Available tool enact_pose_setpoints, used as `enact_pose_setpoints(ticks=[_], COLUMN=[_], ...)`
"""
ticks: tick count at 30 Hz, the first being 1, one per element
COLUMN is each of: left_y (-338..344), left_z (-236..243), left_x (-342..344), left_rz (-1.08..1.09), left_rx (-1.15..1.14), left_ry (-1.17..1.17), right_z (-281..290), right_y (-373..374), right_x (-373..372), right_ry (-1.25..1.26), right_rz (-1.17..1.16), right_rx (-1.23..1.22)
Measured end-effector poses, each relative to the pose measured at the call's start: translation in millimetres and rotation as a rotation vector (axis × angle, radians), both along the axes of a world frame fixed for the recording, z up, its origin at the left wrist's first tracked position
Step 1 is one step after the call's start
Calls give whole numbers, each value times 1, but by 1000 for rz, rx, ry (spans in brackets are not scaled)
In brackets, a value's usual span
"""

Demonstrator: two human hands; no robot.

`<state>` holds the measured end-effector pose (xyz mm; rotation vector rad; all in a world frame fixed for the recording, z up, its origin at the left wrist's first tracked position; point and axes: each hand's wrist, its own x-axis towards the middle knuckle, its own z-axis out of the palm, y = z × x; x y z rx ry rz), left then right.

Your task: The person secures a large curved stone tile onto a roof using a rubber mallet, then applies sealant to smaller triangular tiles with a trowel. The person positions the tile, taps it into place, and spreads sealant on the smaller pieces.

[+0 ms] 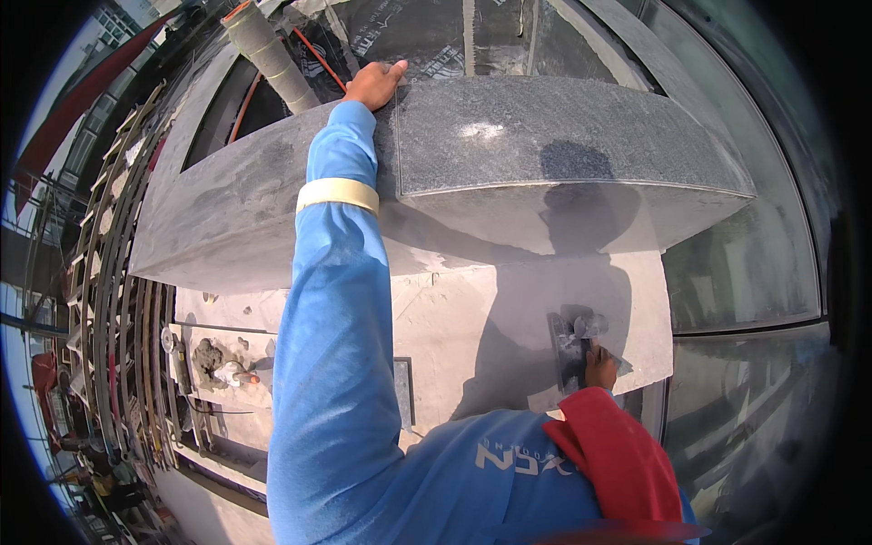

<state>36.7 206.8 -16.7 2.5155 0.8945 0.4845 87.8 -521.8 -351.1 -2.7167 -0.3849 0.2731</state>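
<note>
My left arm, in a blue sleeve with a pale yellow band, reaches far out over a grey stone ledge (pixel 509 118). At its far edge my left hand (pixel 374 86) grips the rim, with its fingers bent over and partly hidden. Low on the right, my right hand (pixel 599 368) is closed round the handle of a plastering trowel (pixel 570 350). The trowel's dark flat blade is held over the pale board (pixel 436 318) below the ledge. The lower part of my right arm is hidden by a red cloth (pixel 622 450).
Glass panels (pixel 745 245) border the right side. Scaffold poles (pixel 113 309) run along the left. A wrapped tube (pixel 268 59) stands behind the ledge beside orange cables (pixel 318 59). A mortar lump (pixel 211 356) and a flat grey metal piece (pixel 403 392) lie on the lower left.
</note>
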Motion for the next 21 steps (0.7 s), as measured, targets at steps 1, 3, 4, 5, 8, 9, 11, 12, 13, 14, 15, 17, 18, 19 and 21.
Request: enact_pose_setpoints(ticks=[1, 3, 4, 5, 8, 9, 11, 12, 13, 14, 15, 17, 18, 19, 21], left_y=[5, 8, 10, 11, 12, 12, 12, 10, 10, 8, 6, 3, 1, 0, -5], left_z=[-1, -6, -6, -7, -8, -9, -13, -19, -23, -31, -38, -49, -53, -55, -58], left_x=[-1, -2, -2, -3, -3, -2, 2, 1, 2, -1, -7, -13, -14, -15, -15], left_rz=[-2, -31, -60, -89, -87, -78, -49, -28, -49, -33, -18, -5, -7, -8, -15], left_rx=[-10, -5, -22, -41, -9, 7, 112, 146, 219, 240, 247, 268, 283, 307, 341], left_ry=[4, -43, -45, -44, -63, -63, -38, -4, -61, -25, 13, 76, 101, 119, 150], right_z=[-2, -7, -8, -9, -10, -10, -13, -15, -17, -19, -21, -23, -24, -23, -18], right_y=[-2, -5, -7, -9, -12, -12, -12, -12, -12, -13, -14, -17, -20, -22, -24], right_x=[0, 4, 7, 9, 16, 17, 16, 15, 16, 15, 18, 25, 30, 37, 51], right_ry=[-8, 66, 81, 117, 170, 177, 81, 58, 36, 73, 137, 64, 39, -5, -26], right_rz=[20, 2, 33, 34, 46, 52, 111, 127, 146, 121, 120, 124, 158, 192, 256], right_rx=[63, 93, 101, 88, 62, 55, 87, 88, 97, 73, -43, -93, -79, -56, -124])
